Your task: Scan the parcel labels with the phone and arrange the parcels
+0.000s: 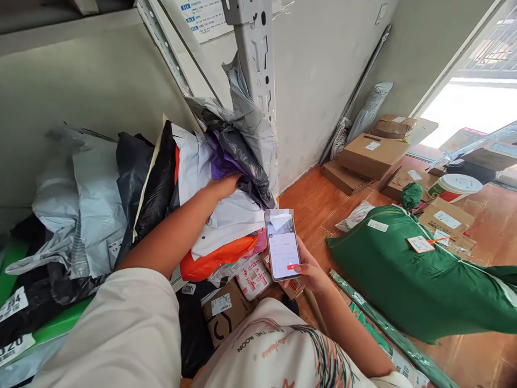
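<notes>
My left hand (226, 186) reaches in among upright plastic mailing bags, its fingers partly hidden and closed at the edge of a black plastic parcel (246, 156). A purple bag (223, 163) lies just behind those fingers. Under the wrist is a white mailing bag (230, 215), with an orange bag (222, 256) below it. A smartphone (281, 248) with a lit screen rests in my right hand (309, 269). The thumb of that hand lies by a red button near the bottom of the screen.
A perforated metal shelf post (258, 64) rises beside the parcels. More grey bags (97, 194) stand at left. Below sits a cardboard box (222, 310). On the wooden floor at right lie a large green sack (404, 269), stacked cartons (371, 153) and a white-lidded bucket (458, 186).
</notes>
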Available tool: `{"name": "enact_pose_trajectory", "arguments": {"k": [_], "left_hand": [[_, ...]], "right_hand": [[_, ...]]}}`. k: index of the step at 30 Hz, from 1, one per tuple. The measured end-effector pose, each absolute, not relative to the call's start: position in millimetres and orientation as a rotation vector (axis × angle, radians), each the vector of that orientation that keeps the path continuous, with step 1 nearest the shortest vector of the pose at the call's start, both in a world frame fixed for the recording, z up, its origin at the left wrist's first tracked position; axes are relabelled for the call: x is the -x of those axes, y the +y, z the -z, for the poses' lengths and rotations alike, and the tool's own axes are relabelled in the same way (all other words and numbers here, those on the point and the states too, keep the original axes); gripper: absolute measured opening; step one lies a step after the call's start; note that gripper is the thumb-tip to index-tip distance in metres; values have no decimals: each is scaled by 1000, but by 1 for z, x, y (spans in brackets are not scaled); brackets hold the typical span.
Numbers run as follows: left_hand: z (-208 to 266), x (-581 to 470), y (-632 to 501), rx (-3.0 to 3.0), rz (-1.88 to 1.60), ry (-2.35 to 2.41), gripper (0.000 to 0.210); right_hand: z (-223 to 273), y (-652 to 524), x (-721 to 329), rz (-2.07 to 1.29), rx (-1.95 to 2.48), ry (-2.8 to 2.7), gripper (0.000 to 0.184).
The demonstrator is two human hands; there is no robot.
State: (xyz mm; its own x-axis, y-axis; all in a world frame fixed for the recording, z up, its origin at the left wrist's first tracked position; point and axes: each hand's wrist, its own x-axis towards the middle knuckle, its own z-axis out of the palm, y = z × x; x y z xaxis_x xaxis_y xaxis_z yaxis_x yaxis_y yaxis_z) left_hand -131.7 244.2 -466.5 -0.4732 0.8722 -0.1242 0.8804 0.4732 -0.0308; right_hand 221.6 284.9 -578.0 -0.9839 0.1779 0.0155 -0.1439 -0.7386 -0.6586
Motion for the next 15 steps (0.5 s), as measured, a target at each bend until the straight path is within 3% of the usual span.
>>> {"name": "enact_pose_trajectory", "arguments": {"k": [10, 15], "left_hand": [[460, 128, 231, -1681, 170, 2623, 58], [453, 125, 230, -1715, 244, 2543, 49]], "right_hand": [[559, 288, -161, -2910, -105, -1130, 91], [558, 293, -143, -2926, -126, -1202, 96]]}}
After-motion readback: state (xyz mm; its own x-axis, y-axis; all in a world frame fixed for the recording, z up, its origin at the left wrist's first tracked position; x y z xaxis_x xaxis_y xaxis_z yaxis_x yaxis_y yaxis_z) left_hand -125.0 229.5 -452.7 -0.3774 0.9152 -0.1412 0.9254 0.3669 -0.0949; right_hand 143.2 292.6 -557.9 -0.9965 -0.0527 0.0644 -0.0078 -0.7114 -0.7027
